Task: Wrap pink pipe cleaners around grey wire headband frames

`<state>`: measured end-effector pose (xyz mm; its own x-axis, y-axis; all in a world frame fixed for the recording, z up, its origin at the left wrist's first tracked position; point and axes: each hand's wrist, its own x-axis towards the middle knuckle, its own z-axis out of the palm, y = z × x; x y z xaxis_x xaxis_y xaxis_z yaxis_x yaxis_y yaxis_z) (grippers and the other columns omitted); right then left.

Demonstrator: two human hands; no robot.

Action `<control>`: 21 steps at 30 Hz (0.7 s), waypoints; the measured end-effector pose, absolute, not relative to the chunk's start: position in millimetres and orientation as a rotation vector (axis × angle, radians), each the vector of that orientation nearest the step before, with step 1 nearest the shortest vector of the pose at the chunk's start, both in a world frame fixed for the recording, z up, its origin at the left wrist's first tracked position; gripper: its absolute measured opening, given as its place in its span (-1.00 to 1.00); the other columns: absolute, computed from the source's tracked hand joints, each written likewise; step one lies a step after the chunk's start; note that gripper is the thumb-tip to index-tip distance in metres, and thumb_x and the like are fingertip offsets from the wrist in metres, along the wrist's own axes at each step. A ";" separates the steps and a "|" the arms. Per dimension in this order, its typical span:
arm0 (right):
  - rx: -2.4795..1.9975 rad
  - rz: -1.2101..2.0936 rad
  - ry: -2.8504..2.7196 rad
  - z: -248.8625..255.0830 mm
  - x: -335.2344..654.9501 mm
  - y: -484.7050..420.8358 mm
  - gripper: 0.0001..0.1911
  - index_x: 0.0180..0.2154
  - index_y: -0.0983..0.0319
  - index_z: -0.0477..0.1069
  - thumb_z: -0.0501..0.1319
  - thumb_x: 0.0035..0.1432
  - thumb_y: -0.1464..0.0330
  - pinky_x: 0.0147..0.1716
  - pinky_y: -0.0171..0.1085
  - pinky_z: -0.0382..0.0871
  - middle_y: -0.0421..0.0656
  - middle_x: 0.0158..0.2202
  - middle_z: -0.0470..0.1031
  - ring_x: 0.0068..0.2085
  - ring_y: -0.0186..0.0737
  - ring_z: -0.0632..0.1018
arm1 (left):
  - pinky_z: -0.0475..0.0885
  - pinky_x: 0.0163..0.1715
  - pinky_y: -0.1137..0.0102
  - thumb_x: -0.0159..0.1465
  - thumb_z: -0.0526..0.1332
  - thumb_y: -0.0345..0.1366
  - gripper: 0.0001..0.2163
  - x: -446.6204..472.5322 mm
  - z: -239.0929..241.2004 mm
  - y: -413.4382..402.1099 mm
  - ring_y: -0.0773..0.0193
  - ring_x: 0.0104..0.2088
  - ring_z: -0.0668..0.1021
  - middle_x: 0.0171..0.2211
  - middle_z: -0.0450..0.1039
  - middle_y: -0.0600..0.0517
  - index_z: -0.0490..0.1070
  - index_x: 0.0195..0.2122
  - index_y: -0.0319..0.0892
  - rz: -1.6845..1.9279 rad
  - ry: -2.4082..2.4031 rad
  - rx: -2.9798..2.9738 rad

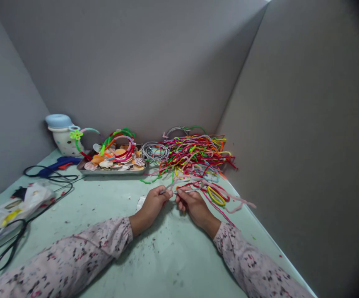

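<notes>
My left hand (pixel 152 207) is closed, thumb against fingers, on a thin grey headband (pixel 167 188) that curves away over the table. Facing it a little to the right, my right hand (pixel 197 208) is closed in a pinch on the same headband near its end. The fingertips of both hands are close together but apart. Just beyond them lie loose pipe cleaners: pale pink (pixel 241 201), red, and a yellow loop (pixel 215 196). Where the band runs among these pipe cleaners is hard to make out.
A large heap of coloured pipe cleaners (pixel 194 153) lies at the back, beside coiled grey bands (pixel 155 151). A metal tray (pixel 114 171) holds shells and wrapped headbands. At left are a white cup (pixel 65 142), a blue glue gun (pixel 53 167), black cable (pixel 50 200) and a plastic bag (pixel 39 196).
</notes>
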<state>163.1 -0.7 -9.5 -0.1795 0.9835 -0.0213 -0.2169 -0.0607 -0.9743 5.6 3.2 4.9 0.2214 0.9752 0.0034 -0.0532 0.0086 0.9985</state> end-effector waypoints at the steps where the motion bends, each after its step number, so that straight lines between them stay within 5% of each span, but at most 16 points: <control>1: -0.981 1.462 -1.126 -9.6 162.9 -0.3 -0.69 -0.37 0.27 0.42 0.28 0.03 0.13 -0.65 -0.43 0.16 -0.25 -0.54 0.44 -0.62 -0.46 0.36 | 0.05 -0.59 0.47 0.11 0.22 -0.18 -0.78 5.4 4.8 4.0 0.44 -0.64 0.18 -0.67 0.14 0.18 0.29 -0.54 -0.20 1.058 1.009 1.260; 4: -0.977 1.450 -1.062 -10.4 163.0 1.3 -0.69 -0.24 0.23 0.42 0.31 0.00 0.20 -0.67 -0.44 0.14 -0.27 -0.50 0.44 -0.63 -0.47 0.36 | 0.04 -0.60 0.47 0.12 0.22 -0.19 -0.79 4.0 3.0 6.9 0.44 -0.63 0.18 -0.66 0.14 0.18 0.31 -0.52 -0.21 1.036 1.014 1.266; 21: -0.958 1.386 -1.162 -10.4 164.8 -4.4 -0.75 -0.29 0.25 0.45 0.30 0.01 0.23 -0.61 -0.42 0.17 -0.23 -0.47 0.44 -0.56 -0.43 0.39 | 0.03 -0.62 0.46 0.12 0.14 -0.21 -0.82 0.3 4.1 6.3 0.41 -0.63 0.20 -0.67 0.17 0.16 0.28 -0.53 -0.20 1.027 0.982 1.220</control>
<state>164.8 -4.4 -10.4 -0.1392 0.9894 0.0423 -0.2143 0.0116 -0.9767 0.3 6.3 4.1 0.2526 0.9669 -0.0370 -0.0804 0.0591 0.9950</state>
